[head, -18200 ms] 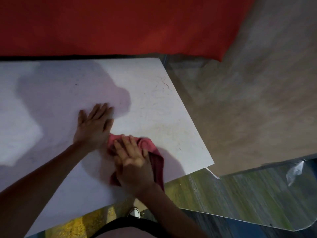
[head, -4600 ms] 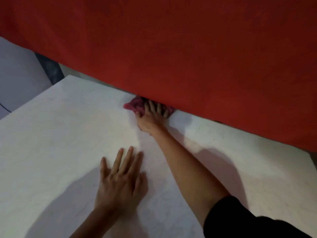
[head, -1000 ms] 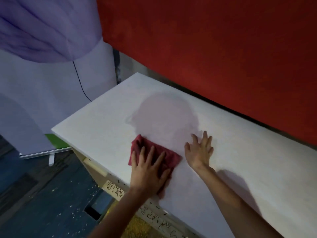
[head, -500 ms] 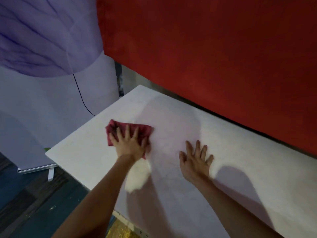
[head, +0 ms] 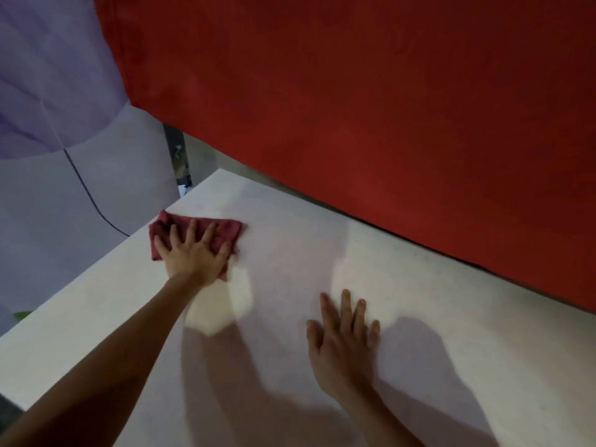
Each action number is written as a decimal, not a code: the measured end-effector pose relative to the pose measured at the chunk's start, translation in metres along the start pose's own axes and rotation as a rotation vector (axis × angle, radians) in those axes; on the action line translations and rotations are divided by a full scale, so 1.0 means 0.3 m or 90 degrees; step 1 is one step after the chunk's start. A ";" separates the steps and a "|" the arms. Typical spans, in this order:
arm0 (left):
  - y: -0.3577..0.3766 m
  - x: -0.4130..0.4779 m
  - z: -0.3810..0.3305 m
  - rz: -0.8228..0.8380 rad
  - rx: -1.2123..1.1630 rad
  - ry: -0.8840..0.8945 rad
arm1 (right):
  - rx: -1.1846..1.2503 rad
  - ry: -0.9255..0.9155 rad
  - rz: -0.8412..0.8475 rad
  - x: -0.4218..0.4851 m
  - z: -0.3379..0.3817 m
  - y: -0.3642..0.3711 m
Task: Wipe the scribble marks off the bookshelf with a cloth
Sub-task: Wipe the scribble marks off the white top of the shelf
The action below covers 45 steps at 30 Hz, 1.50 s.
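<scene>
A red drape [head: 354, 108] hangs along the far edge, 12 to 3 o'clock. The white bookshelf top [head: 435, 317] runs wide toward 4. My right hand [head: 343, 340] rests flat at 5, fingers spread. My left hand [head: 193, 256] presses, fingers splayed, on the folded dark-red cloth [head: 227, 229] — at 10, beside the left edge.

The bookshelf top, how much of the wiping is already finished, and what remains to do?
Done, it seems: the bookshelf top shows no clear scribbles, though the light is dim. In hand: the left hand presses the red cloth flat near the far left corner; the right hand rests flat on the top. Left: that corner strip; the shelf's front and sides are out of view.
</scene>
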<state>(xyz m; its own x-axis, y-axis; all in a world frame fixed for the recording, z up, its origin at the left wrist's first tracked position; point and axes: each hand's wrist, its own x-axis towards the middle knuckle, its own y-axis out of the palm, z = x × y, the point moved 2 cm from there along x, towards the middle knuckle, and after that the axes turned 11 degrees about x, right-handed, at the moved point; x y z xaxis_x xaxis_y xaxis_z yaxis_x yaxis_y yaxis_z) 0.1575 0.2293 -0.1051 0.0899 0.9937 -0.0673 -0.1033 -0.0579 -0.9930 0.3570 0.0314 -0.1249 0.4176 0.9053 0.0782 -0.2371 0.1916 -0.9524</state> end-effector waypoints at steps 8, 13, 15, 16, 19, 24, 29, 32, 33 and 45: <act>-0.064 0.333 -0.351 0.023 -0.036 0.007 | 0.011 0.007 -0.095 0.029 -0.026 0.044; -0.080 0.141 -0.555 -0.015 -0.020 0.234 | -0.012 0.007 -0.090 0.023 -0.025 0.035; -0.064 0.028 -0.587 -0.047 0.008 0.375 | -0.009 0.026 -0.072 0.016 -0.021 0.022; -0.057 0.000 -0.580 -0.064 0.016 0.422 | -0.017 0.030 -0.077 0.011 -0.023 0.019; -0.052 0.067 -0.514 -0.080 0.011 0.460 | -0.055 0.029 -0.054 0.006 -0.031 0.015; -0.053 0.387 -0.292 -0.068 -0.001 0.257 | -0.074 0.027 -0.059 0.008 -0.053 0.047; -0.017 0.434 -0.050 -0.054 0.002 0.115 | -0.028 0.018 -0.038 0.028 -0.031 0.019; -0.006 0.326 0.012 -0.047 -0.001 0.097 | -0.028 0.047 0.015 0.015 -0.033 0.013; -0.001 0.284 0.030 -0.045 0.000 0.100 | -0.024 0.045 0.016 0.013 -0.029 0.006; 0.082 -0.315 0.434 -0.041 -0.010 0.053 | 0.095 0.031 0.053 -0.041 0.004 -0.056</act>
<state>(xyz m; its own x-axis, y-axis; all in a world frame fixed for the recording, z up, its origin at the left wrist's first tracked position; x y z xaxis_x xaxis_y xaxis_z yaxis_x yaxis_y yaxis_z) 0.0175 0.1464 -0.1106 0.1773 0.9841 -0.0111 -0.0800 0.0032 -0.9968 0.3548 0.0176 -0.1095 0.4317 0.9018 -0.0172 -0.3994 0.1740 -0.9001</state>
